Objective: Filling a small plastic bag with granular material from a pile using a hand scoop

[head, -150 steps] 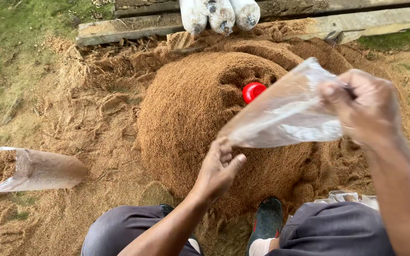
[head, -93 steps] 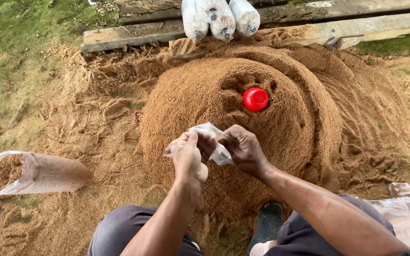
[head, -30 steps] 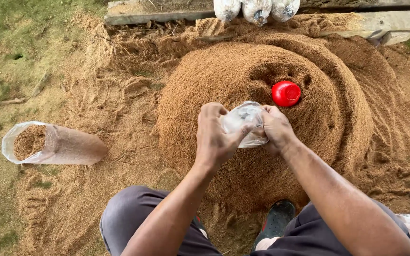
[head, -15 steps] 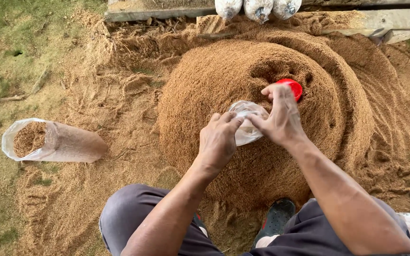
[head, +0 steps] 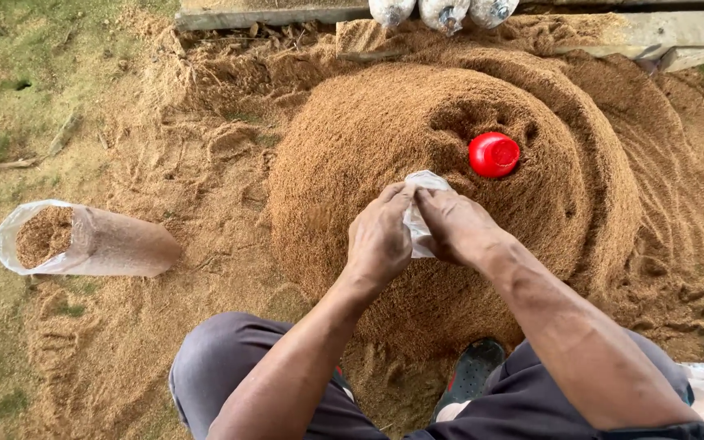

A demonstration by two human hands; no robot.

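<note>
- Gripping a crumpled clear plastic bag (head: 419, 213) between them, both hands met over the near slope of a big mound of brown sawdust (head: 368, 138).
- The left hand (head: 380, 240) had its fingers curled and pressed against the bag's left side, thumb uppermost — a pinch on the plastic.
- The right hand (head: 458, 226) closed on the bag from the right, its fingers pinching the same bunch of film; the two hands touched.
- A red cup (head: 494, 154) sat upside down in a hollow near the top of the mound, just beyond the right hand and apart from it.
- Well off to the left, a filled plastic bag (head: 83, 241) lay on its side on the sandy ground, mouth open — sawdust showed inside.
- Three packed bags (head: 442, 11) rested against a wooden plank (head: 270, 16) at the far edge.
- The person's knees, in grey trousers (head: 230, 367), framed a dark shoe (head: 470, 375) at the mound's foot.
</note>
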